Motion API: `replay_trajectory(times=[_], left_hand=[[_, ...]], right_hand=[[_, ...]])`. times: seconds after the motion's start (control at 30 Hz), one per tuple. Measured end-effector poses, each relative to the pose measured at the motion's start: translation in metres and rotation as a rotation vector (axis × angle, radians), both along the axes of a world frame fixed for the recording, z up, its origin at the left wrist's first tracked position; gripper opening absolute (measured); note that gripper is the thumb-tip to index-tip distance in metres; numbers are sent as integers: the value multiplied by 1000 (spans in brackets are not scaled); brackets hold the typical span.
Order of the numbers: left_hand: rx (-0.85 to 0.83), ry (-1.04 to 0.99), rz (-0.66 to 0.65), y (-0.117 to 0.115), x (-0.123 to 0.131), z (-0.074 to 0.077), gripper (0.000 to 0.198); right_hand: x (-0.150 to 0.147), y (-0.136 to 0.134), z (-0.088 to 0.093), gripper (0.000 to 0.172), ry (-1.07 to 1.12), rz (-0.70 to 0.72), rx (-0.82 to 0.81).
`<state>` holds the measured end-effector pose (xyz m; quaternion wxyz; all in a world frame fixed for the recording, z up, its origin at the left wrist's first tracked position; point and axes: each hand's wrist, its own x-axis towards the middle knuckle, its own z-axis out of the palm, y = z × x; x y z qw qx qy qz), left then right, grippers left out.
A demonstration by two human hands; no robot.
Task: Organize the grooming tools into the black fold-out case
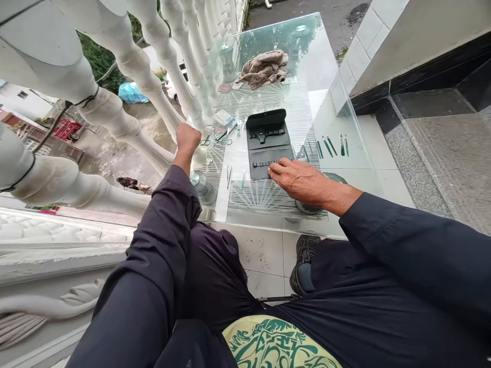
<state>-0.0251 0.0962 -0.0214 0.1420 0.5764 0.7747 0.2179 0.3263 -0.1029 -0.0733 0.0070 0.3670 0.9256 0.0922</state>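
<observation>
A black manicure case (268, 140) lies unfolded on the glass table, with rows of elastic loops inside. My right hand (299, 180) grips its lower right edge, fingers bent over the loops. Closed in a fist, my left hand (187, 138) is at the table's left side by the balusters; whatever it may hold is hidden. Small scissors (226, 141) lie just right of that fist, near a nail clipper (239, 128). Below them are tweezers (229, 177) and a thin green-looking tool (243, 179). Several slim metal tools (328, 146) and another clipper (344, 145) lie right of the case.
A crumpled brown cloth (264, 69) sits toward the far end of the glass table (264, 212). A small white box (223, 117) lies near the scissors. White balusters (118, 122) line the left; stone steps (433, 133) rise on the right.
</observation>
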Motion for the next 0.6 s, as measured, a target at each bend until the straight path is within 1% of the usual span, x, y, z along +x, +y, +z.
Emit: replay_trajectory(times=[0.1,0.2,0.23,0.3,0.33,0.4,0.47,0.53,0.6], left_hand=[[-31,14,44,0,-9,-7,20],[15,29,51,-3,-4,-6,26],[51,30,40,-5,-1,-4,27],[131,24,-35,-12,11,0,29],[159,20,-93,-17,20,1,29],[189,19,-250,-31,41,3,30],[123,48,-448,-48,69,2,29],[55,106,-677,-67,97,-2,27],[12,213,-865,-85,121,-7,25]], right_hand=[[-1,0,3,45,-2,-3,-16],[-1,2,7,44,-6,1,-37],[-1,2,8,45,-7,-3,-43],[0,1,9,45,-2,-11,-63],[1,1,10,44,14,-21,-80],[4,2,12,40,90,-63,-114],[6,6,17,34,193,-148,-127],[3,18,30,32,277,-256,-125],[-8,38,49,31,339,-353,-139]])
